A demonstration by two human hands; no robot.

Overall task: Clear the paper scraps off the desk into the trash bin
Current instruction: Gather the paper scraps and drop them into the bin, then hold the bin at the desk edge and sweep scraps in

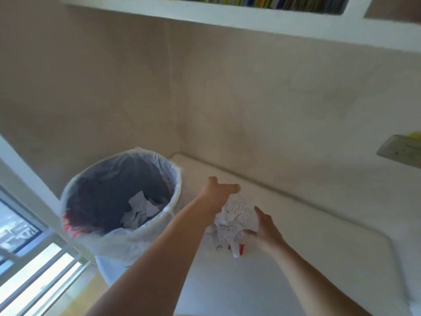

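Note:
A crumpled bunch of paper scraps point(232, 222), white with small coloured print and a red bit at the bottom, lies on the white desk point(307, 258) near its left edge. My left hand point(216, 195) is above and to the left of the bunch, fingers spread, touching its far side. My right hand point(266, 229) cups the bunch from the right, fingers apart against the paper. The trash bin point(75, 188), lined with a clear plastic bag, stands beside the desk's left edge and has white paper pieces point(141, 210) inside.
A beige wall rises behind the desk. A white shelf point(227, 21) with books runs overhead. A grey-green object point(401, 151) juts from the wall at right. A window with a white frame point(27, 247) is at lower left.

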